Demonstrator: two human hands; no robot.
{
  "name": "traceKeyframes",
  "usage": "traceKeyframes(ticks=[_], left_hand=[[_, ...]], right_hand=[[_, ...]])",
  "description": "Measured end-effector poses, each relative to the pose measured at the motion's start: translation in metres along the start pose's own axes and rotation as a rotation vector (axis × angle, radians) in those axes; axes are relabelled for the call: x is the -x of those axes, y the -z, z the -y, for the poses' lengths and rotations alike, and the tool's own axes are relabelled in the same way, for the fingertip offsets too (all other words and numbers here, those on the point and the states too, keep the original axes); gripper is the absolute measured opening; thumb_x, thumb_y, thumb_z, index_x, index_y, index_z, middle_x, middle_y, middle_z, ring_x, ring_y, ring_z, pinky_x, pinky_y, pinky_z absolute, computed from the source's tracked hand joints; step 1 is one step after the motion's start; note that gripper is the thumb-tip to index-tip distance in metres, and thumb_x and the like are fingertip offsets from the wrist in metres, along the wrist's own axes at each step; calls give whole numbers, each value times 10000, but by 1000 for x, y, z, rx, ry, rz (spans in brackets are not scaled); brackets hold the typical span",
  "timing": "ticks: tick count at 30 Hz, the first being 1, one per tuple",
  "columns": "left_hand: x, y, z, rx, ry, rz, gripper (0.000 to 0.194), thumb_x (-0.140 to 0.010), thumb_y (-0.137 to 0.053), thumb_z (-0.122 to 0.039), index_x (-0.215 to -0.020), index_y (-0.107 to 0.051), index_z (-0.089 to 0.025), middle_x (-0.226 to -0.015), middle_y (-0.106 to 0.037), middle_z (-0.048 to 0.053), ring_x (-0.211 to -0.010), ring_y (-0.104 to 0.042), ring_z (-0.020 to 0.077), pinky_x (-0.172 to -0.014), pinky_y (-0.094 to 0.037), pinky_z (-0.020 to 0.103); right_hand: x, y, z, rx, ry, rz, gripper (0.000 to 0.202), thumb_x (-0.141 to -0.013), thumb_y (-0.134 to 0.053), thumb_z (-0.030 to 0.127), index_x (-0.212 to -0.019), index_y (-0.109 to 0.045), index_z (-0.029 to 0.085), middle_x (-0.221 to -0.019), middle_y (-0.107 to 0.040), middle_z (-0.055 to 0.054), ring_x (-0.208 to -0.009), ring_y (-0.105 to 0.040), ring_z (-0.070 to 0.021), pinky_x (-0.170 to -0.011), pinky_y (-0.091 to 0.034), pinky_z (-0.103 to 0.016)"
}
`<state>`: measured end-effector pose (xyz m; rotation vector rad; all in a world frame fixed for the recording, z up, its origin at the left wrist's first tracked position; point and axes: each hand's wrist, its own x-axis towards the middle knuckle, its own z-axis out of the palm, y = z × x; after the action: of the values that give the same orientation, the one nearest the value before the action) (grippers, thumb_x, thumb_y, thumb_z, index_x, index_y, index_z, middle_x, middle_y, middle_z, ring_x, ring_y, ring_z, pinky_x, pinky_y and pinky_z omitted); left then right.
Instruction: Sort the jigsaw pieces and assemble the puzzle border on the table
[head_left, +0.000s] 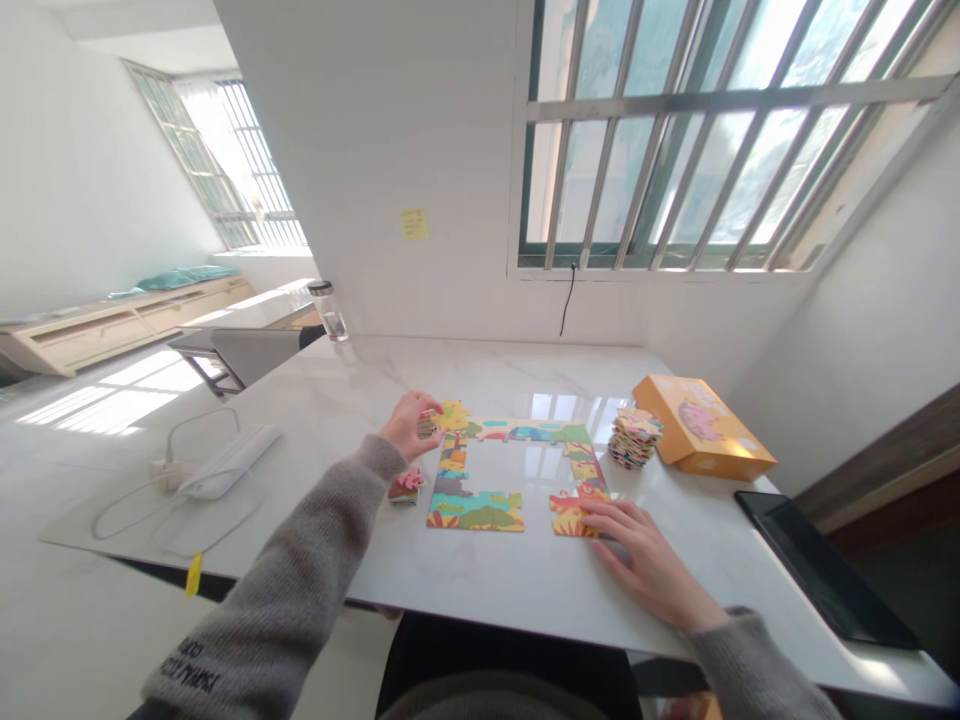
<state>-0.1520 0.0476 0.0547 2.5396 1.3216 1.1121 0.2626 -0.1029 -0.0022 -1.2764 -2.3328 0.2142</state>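
A jigsaw frame lies on the white marbled table point(480, 590), with a gap in its bottom edge and bare tabletop inside it. At its upper left corner, my left hand point(409, 425) pinches a yellow puzzle piece point(454, 413) between thumb and fingers. Close under that hand is a small stack of pieces point(427, 426), partly hidden by it. Another short pile with a pink top piece point(407, 484) sits left of the frame. My right hand point(637, 555) rests with fingers stretched out, fingertips touching the red and yellow lower right section point(568, 513).
To the right stand a tall stack of pieces point(634, 438) and an orange box point(705, 425). A black tablet-like slab point(821, 565) lies along the right edge. A white power strip point(231, 462) with cables is on the left, a clear bottle point(330, 312) at the back left.
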Motion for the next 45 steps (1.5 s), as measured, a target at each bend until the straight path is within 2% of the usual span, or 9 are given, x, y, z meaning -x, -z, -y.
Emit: traceKeyframes(ticks=[6, 11, 17, 22, 27, 32, 36, 39, 45], left_hand=[[17, -68, -72, 212, -102, 88, 273, -714, -708, -209, -957, -584, -211, -1092, -561, 83, -1082, -566, 258, -997, -467, 431], [27, -99, -90, 221, -102, 145, 275, -696, -735, -193, -924, -583, -220, -1115, -565, 89, -1103, -554, 274, -987, -456, 443], [30, -100, -87, 305, -136, 124, 301, -711, -720, -177, -961, -557, -214, -1119, -565, 91, -1079, -556, 257, -989, -449, 444], [31, -103, -89, 390, -145, 87, 354, -700, -732, -180, -982, -521, -220, -1118, -572, 92, -1094, -559, 255, -992, -451, 437], [32, -103, -90, 431, -110, 65, 346, -702, -733, -191, -956, -501, -225, -1111, -580, 91, -1099, -567, 249, -1006, -455, 432], [34, -105, -89, 413, -125, 120, 343, -717, -724, -203, -984, -510, -225, -1146, -571, 104, -1128, -561, 261, -1011, -451, 441], [34, -105, -90, 374, -111, 197, 368, -744, -718, -241, -1061, -531, -232, -1190, -558, 104, -1169, -548, 267, -1026, -444, 449], [34, -102, -89, 393, -67, 171, 341, -802, -665, -286, -1112, -532, -236, -1196, -567, 91, -1168, -554, 249, -1001, -467, 424], [35, -99, -82, 338, 60, 125, 131, -890, -531, -290, -951, -612, -207, -907, -657, 39, -849, -610, 194, -869, -481, 384]], right_hand=[[-2, 2, 4, -3, -11, 9, 243, -964, -514, 274, -1164, -652, 295, -1348, -633, -35, -1220, -553, -261, -1029, -465, -486], [-2, 2, 5, -8, -9, 8, 229, -963, -517, 250, -1143, -655, 283, -1322, -645, -52, -1203, -557, -270, -1019, -469, -503], [-9, 8, 14, 3, 59, -98, 347, -955, -521, 215, -1289, -584, 285, -1322, -625, -83, -1248, -517, -282, -1044, -448, -505], [-57, 15, 29, -28, 164, -73, 416, -953, -553, 259, -1368, -523, 276, -1331, -595, -91, -1234, -519, -275, -1057, -451, -494], [-95, -6, 23, -81, 208, -54, 445, -909, -654, 326, -1334, -536, 267, -1306, -580, -112, -1208, -533, -286, -1037, -463, -505], [-92, -22, 16, -106, 195, -77, 477, -898, -674, 299, -1350, -522, 272, -1222, -616, -108, -1145, -578, -276, -974, -511, -466], [-85, -21, 19, -19, 203, -122, 545, -888, -687, 330, -1397, -502, 276, -1222, -641, -114, -1133, -588, -300, -962, -512, -495], [-81, -19, 21, -1, 211, -124, 499, -884, -694, 356, -1354, -552, 270, -1196, -659, -110, -1104, -599, -298, -962, -510, -499], [-70, -22, 22, -7, 198, -48, 312, -892, -686, 371, -1179, -659, 253, -1129, -665, -98, -1050, -609, -263, -927, -528, -444]])
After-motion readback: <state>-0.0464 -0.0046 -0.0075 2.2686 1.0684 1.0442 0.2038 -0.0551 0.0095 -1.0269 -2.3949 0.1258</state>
